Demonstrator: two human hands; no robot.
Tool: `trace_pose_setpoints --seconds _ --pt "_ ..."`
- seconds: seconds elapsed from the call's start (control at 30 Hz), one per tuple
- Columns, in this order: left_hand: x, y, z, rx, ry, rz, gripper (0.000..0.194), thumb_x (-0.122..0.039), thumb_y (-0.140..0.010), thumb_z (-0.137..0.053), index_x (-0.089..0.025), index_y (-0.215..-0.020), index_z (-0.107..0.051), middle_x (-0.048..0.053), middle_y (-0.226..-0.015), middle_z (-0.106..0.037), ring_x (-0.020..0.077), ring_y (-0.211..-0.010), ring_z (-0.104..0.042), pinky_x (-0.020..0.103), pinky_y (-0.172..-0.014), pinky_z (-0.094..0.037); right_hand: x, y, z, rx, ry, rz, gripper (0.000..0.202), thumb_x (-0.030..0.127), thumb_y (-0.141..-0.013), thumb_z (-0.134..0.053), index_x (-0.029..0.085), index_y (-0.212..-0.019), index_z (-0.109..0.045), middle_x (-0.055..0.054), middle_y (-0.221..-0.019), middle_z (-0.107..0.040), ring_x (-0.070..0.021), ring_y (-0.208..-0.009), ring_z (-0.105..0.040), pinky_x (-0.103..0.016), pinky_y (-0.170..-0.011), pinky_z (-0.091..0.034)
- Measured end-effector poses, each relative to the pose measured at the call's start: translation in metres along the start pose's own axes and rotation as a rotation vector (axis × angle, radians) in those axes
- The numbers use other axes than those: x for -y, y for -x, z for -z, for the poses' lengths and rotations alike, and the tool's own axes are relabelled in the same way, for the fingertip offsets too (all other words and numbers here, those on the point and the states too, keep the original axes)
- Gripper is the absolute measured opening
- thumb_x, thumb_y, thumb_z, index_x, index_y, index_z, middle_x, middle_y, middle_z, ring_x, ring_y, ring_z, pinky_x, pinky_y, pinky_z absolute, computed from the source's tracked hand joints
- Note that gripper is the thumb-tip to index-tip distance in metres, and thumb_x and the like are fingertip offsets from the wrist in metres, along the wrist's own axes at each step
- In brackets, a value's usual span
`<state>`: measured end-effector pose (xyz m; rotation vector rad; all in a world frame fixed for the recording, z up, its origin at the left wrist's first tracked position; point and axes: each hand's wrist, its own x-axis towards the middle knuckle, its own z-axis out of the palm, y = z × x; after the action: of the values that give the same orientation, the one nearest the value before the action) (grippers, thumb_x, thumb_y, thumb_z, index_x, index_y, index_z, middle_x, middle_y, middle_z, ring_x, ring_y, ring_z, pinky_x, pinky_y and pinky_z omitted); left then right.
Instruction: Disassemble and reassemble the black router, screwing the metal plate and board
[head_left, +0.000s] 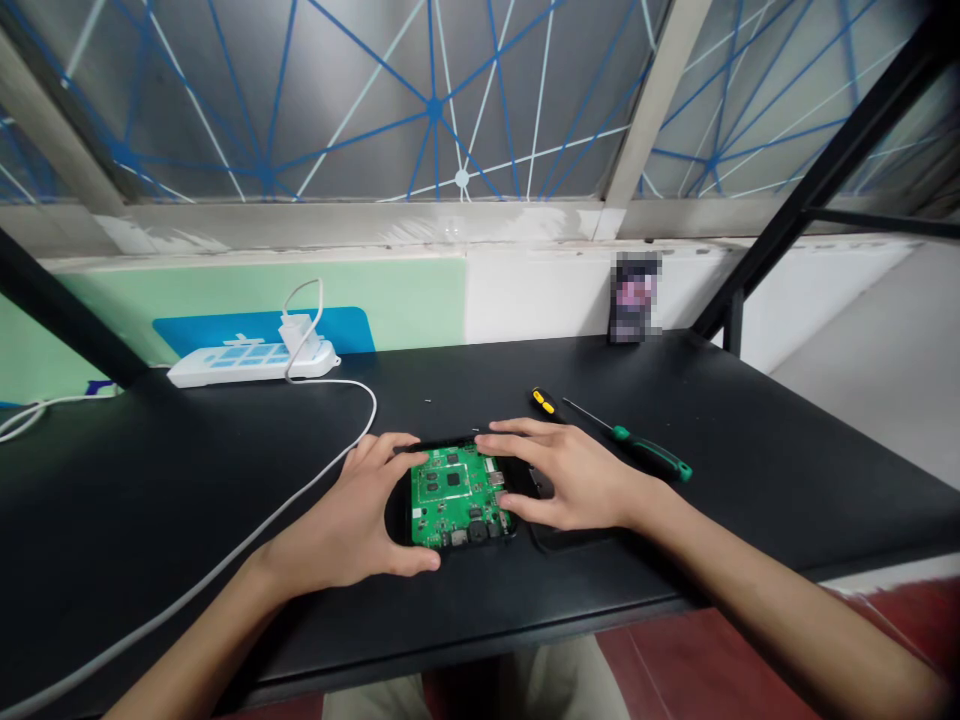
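Note:
A green circuit board [448, 497] with dark chips and metal connectors lies in a shallow black plastic case [409, 508] at the table's front middle. My left hand [349, 520] spans the case's left end, thumb at the near edge and fingertips at the far edge and the board's corner. From the right, my right hand [577, 475] grips the board, fingertips at its far right corner and thumb by the side connectors. Its fingers are spread. Under and beside this hand is another black part [551, 538], mostly hidden.
Beyond my right hand lie a green-and-black screwdriver [652, 455] and a yellow-and-black handle [543, 402]. A tiny screw-like piece [427, 401] lies farther back. A white power strip [225, 366] stands at back left, its cable [300, 493] crossing the black table [750, 450]. A pixelated object [634, 298] leans on the wall.

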<state>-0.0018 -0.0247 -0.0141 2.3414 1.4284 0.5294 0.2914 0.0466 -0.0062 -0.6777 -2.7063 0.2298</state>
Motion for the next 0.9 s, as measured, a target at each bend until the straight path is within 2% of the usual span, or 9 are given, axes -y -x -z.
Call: trace_pose_setpoints --seconds 0.23,0.37,0.63,0.73,0.9 --pt "0.0 0.0 0.002 -0.003 -0.001 -0.004 0.076 -0.051 -0.066 -0.086 -0.029 -0.133 -0.056 0.01 -0.143 -0.048 0.0402 -0.132 -0.045 0.062 -0.113 -0.034 0.001 -0.003 0.002 -0.027 -0.107 -0.04 0.053 0.045 -0.091 -0.063 0.024 -0.139 -0.054 -0.01 -0.129 -0.07 -0.0255 -0.121 -0.065 -0.046 -0.099 -0.058" --pt "-0.005 -0.001 0.006 0.028 -0.032 0.014 0.075 -0.049 -0.066 -0.086 -0.027 -0.131 -0.057 0.011 -0.141 -0.049 0.0402 -0.131 -0.045 0.064 -0.114 -0.031 -0.004 0.0 0.006 -0.087 -0.137 -0.078 0.05 0.045 -0.091 -0.064 0.024 -0.135 -0.055 -0.008 -0.119 -0.074 -0.0248 -0.118 -0.065 -0.046 -0.1 -0.056" --pt "-0.003 -0.001 0.012 0.029 -0.045 0.021 0.075 -0.049 -0.068 -0.084 -0.027 -0.134 -0.056 0.012 -0.142 -0.05 0.0398 -0.13 -0.045 0.063 -0.112 -0.035 -0.023 0.006 0.019 -0.216 -0.105 -0.225 0.037 0.045 -0.091 -0.063 0.024 -0.122 -0.06 -0.008 -0.123 -0.072 -0.0266 -0.119 -0.066 -0.049 -0.101 -0.055" --pt "-0.002 -0.002 0.014 0.038 -0.036 0.009 0.076 -0.05 -0.067 -0.085 -0.025 -0.134 -0.056 0.013 -0.141 -0.051 0.0394 -0.13 -0.047 0.062 -0.112 -0.035 -0.033 0.009 0.025 -0.218 -0.1 -0.261 0.044 0.047 -0.09 -0.064 0.025 -0.128 -0.057 -0.009 -0.126 -0.07 -0.0283 -0.121 -0.064 -0.052 -0.103 -0.054" --pt "0.0 -0.003 0.016 0.063 -0.046 -0.013 0.075 -0.051 -0.07 -0.083 -0.025 -0.134 -0.055 0.013 -0.142 -0.049 0.0383 -0.131 -0.046 0.06 -0.112 -0.037 -0.04 0.023 0.039 -0.036 -0.059 -0.25 0.077 0.059 -0.079 -0.073 0.025 -0.143 -0.048 -0.014 -0.143 -0.057 -0.0343 -0.133 -0.056 -0.058 -0.11 -0.048"
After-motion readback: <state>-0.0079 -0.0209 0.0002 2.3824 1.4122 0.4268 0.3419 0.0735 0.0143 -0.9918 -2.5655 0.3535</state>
